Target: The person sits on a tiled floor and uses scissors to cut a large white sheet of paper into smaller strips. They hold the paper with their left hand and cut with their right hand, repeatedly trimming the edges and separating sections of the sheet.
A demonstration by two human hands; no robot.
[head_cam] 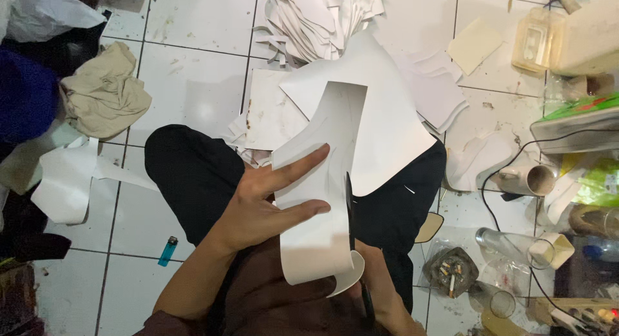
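Head view, looking down at my lap over a white tiled floor point(193, 84). Far left, a crumpled beige cloth point(103, 94) lies on the tiles; nearer my knee lies a small blue plastic lighter point(167, 251). My left hand point(258, 210) has its grip spread, fingers pressed flat against the underside of a large white curved paper sheet point(361, 117), steadying a strip already partly separated from it. The sheet's long axis runs from my lap away toward the loose heap of white paper offcuts point(316, 20). Just right of that strip, black-bladed scissors point(349, 207) stand in the cut, blades pointing away from me; my right hand point(380, 297) grasps their handles, mostly hidden beneath the paper. Right of my leg sits a clear glass ashtray with cigarette ends point(449, 269).
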